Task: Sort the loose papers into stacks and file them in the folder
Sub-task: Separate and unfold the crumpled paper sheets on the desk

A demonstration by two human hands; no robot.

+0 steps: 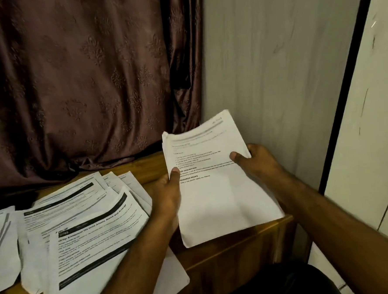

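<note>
White sheets, a thin stack (216, 186), sit pinched between both hands, left hand (168, 191) and right hand (255, 163), above the table (228, 247) corner; thumb-only grips could let pages slide off.

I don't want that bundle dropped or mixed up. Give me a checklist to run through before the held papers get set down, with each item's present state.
1. Left hand grips the held stack at its left edge, thumb on top: ok.
2. Right hand grips the stack's right edge, thumb on top: ok.
3. Sheets squared up: not ok, edges look offset at the top left corner.
4. Loose papers on the wooden table sorted: not ok, they lie fanned and overlapping.
5. Bare table surface to set the stack down: ok, some shows below the held stack.
6. Folder within reach: cannot tell, none is in view.
</note>
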